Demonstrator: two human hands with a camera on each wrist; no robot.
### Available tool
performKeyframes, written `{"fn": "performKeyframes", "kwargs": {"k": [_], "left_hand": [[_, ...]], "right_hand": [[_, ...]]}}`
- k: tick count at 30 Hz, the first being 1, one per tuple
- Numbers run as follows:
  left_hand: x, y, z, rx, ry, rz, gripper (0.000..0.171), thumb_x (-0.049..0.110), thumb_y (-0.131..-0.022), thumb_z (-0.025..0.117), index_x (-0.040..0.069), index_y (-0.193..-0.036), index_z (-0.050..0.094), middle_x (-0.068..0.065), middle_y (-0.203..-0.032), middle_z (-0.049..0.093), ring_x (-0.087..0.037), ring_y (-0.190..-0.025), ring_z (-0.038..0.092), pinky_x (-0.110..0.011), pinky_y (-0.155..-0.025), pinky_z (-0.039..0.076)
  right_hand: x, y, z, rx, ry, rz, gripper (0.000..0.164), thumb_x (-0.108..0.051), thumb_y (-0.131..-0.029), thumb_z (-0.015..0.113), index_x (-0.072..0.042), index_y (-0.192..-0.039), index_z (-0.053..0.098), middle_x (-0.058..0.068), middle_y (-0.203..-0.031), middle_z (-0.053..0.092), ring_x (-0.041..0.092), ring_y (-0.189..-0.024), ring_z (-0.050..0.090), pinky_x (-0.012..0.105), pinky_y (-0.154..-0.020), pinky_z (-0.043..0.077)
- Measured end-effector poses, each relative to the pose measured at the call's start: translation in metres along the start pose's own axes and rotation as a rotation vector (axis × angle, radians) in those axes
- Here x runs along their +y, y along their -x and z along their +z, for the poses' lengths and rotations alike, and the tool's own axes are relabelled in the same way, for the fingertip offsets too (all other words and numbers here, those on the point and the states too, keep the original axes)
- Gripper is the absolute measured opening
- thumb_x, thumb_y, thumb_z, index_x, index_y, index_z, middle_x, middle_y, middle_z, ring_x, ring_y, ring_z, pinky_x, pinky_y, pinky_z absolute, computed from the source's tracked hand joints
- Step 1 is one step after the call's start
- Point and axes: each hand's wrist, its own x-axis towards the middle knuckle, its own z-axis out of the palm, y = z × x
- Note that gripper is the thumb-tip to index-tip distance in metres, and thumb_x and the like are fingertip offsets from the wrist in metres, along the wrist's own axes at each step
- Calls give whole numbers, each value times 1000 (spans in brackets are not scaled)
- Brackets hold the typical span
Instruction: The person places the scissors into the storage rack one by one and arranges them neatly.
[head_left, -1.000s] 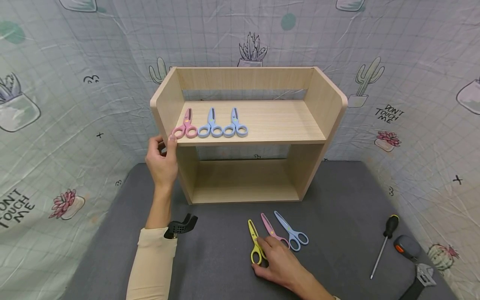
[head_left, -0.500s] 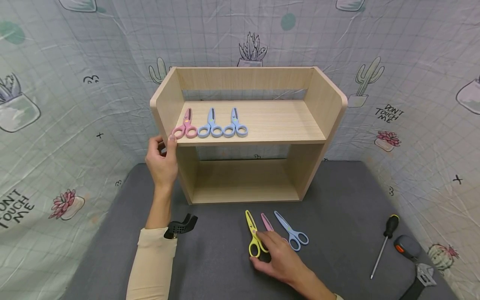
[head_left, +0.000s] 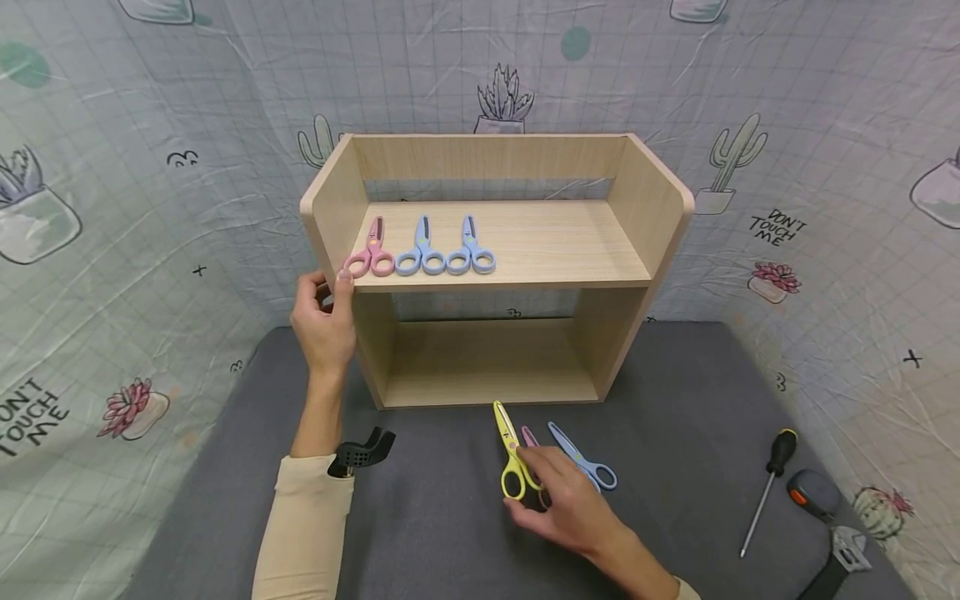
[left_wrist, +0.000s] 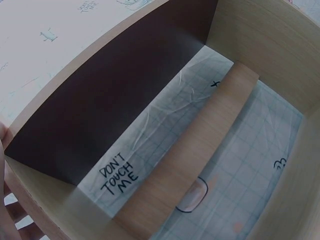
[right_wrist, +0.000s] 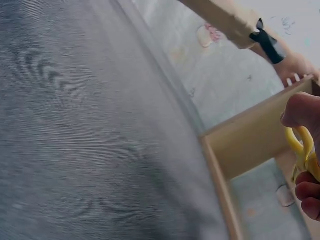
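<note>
My left hand [head_left: 324, 325] grips the left side panel of a two-tier wooden shelf [head_left: 495, 286], its thumb at the front end of the upper board. Low in the head view, my right hand [head_left: 567, 504] pinches yellow scissors [head_left: 507, 433] by the handle side, blades pointing toward the shelf. The right wrist view shows thumb and fingertips around the yellow handles [right_wrist: 302, 145]. Pink scissors [head_left: 529, 437] lie partly hidden behind that hand, with blue scissors [head_left: 573, 450] beside them. On the upper board rest pink scissors [head_left: 375, 250] and two blue scissors [head_left: 422, 250] in a row.
On the grey table [head_left: 435, 517], a screwdriver [head_left: 770, 492], a tape measure [head_left: 815, 493] and an adjustable wrench [head_left: 843, 554] lie at the right. Patterned cloth [head_left: 187, 208] hangs behind and at both sides. The shelf's lower compartment [head_left: 487, 362] faces me.
My right hand has lifted the yellow scissors and moved them toward the shelf, covering more of the pink scissors on the table. The left hand has stayed in place.
</note>
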Motion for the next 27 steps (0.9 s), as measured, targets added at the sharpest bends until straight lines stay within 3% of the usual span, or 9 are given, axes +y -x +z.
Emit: {"fn": "performKeyframes", "kwargs": {"k": [7, 13, 27], "left_hand": [[-1, 0, 0, 4, -4, 3, 37, 29, -94, 66, -4, -111, 65, 11, -94, 61, -4, -83, 63, -18, -70, 49], [-1, 0, 1, 10, -3, 9, 35, 27, -94, 66, -4, -110, 64, 11, -92, 61, -4, -81, 63, -19, -69, 49], [-1, -1, 0, 12, -14, 5, 36, 27, -94, 65, -5, -110, 64, 11, -93, 61, -3, -81, 63, -17, -69, 48]], "right_hand": [[3, -19, -13, 74, -30, -34, 49, -37, -90, 65, 5, -115, 68, 12, -104, 69, 18, -86, 63, 20, -70, 52], [5, -37, -26, 124, -31, -63, 47, -33, -88, 67, 7, -112, 69, 11, -100, 69, 20, -85, 64, 27, -74, 54], [10, -73, -46, 180, -29, -125, 48, -32, -87, 67, 9, -111, 68, 14, -99, 68, 21, -82, 62, 28, -70, 52]]}}
